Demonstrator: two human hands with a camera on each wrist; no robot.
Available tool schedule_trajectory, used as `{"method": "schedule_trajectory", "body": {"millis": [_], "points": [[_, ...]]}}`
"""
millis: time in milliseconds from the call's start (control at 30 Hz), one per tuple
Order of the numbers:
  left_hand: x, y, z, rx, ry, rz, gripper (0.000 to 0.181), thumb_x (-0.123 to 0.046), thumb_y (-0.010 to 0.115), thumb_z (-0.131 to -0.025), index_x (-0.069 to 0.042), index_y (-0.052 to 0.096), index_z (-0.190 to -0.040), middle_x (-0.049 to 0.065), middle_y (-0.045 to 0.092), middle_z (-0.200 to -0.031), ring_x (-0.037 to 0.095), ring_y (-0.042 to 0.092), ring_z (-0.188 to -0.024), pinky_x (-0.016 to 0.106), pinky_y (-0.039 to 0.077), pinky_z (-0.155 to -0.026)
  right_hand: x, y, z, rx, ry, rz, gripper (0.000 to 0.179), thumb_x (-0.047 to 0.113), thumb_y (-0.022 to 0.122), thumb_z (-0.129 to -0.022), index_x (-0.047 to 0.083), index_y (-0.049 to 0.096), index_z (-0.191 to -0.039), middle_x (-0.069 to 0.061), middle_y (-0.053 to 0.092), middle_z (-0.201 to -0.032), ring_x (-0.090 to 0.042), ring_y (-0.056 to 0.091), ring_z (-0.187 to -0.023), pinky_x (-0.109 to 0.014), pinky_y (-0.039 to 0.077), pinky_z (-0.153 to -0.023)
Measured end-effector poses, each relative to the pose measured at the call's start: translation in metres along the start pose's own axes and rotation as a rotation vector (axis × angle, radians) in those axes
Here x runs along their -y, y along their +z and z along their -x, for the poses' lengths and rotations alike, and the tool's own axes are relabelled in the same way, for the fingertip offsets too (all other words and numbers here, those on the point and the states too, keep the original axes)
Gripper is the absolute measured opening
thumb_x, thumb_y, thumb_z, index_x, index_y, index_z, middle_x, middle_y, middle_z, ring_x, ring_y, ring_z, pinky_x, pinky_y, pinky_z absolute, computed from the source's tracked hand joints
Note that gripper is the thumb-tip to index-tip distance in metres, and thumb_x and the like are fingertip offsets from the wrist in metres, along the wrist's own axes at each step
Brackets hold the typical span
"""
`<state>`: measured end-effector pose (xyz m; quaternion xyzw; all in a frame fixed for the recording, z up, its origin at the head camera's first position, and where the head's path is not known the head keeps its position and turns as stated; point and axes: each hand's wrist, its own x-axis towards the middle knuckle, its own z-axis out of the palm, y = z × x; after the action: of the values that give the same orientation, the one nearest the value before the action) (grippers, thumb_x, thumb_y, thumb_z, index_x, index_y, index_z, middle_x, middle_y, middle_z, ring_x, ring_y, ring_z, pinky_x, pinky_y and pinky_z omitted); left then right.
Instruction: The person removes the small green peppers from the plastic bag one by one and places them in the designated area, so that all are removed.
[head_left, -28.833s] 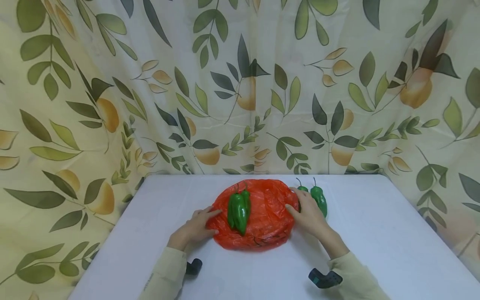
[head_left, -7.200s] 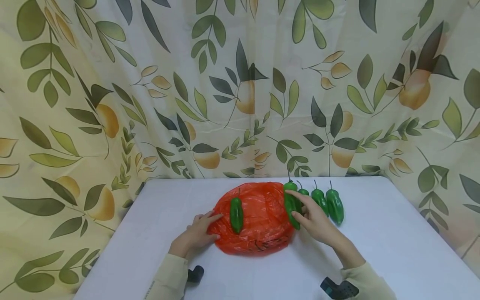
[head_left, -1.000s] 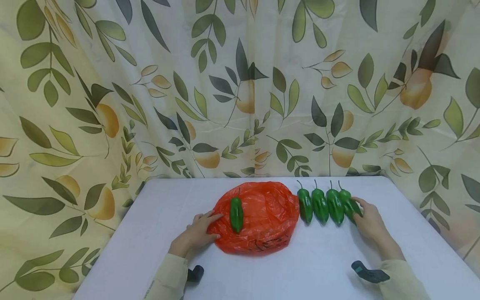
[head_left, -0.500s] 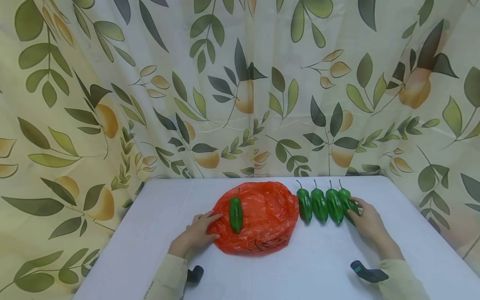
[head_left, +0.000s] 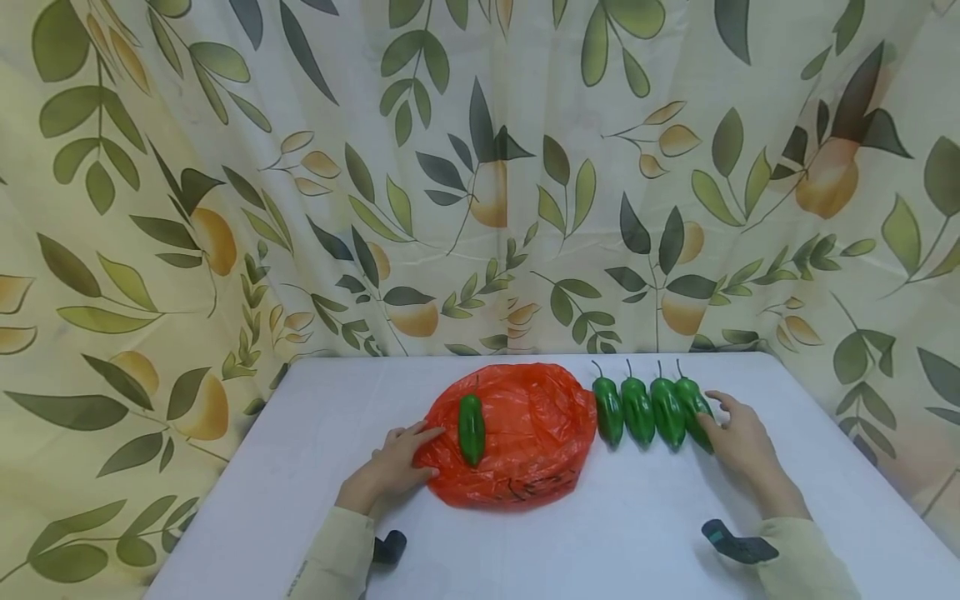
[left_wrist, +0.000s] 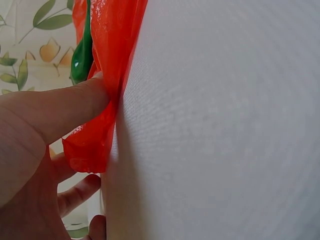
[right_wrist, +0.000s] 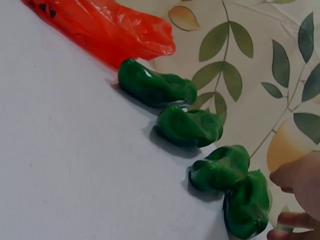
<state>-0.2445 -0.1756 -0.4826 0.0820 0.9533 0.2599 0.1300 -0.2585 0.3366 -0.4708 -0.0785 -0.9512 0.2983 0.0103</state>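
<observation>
A crumpled red plastic bag (head_left: 536, 433) lies on the white table, with one green pepper (head_left: 472, 429) on its left part. My left hand (head_left: 393, 467) holds the bag's left edge between thumb and fingers; in the left wrist view, the thumb (left_wrist: 75, 102) lies over the red plastic. Right of the bag, several green peppers stand in a slanted row, stems toward the back. At the row's right end lies a pepper (head_left: 694, 411), leaning against its neighbour (head_left: 667, 412). My right hand (head_left: 742, 442) is beside it, thumb and fingers spread; in the right wrist view, the fingers are apart from that pepper.
Two more peppers, a leftmost one (head_left: 608, 411) beside the bag and a second one (head_left: 638, 411), complete the row. A leaf-and-fruit patterned curtain (head_left: 480, 183) hangs behind and beside the white table (head_left: 570, 550).
Two peppers have left the bag since the oldest frame, and the row at right has grown. In the last second my right hand's fingers have spread off the end pepper. The left hand stays put.
</observation>
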Motion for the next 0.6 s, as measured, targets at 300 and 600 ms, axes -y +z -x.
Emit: {"method": "schedule_trajectory", "body": {"millis": [300, 600], "points": [[0.0, -0.003, 0.0, 0.006, -0.006, -0.007, 0.068, -0.033, 0.077, -0.089, -0.032, 0.048, -0.151, 0.006, 0.037, -0.163, 0.037, 0.031, -0.146, 0.077, 0.035, -0.107, 0.013, -0.002, 0.002, -0.107, -0.107, 0.021, 0.055, 0.022, 0.049, -0.104, -0.01, 0.037, -0.147, -0.046, 0.039, -0.141, -0.063, 0.048, -0.12, -0.072, 0.046, -0.094], [-0.001, -0.002, 0.0, 0.009, 0.001, -0.001, 0.068, -0.032, 0.077, -0.088, -0.031, 0.049, -0.15, 0.007, 0.037, -0.163, 0.038, 0.031, -0.146, 0.078, 0.034, -0.107, 0.038, -0.004, 0.011, -0.121, -0.153, -0.016, 0.054, 0.022, 0.05, -0.105, -0.01, 0.04, -0.146, -0.044, 0.04, -0.142, -0.06, 0.046, -0.123, -0.073, 0.042, -0.098]]}}
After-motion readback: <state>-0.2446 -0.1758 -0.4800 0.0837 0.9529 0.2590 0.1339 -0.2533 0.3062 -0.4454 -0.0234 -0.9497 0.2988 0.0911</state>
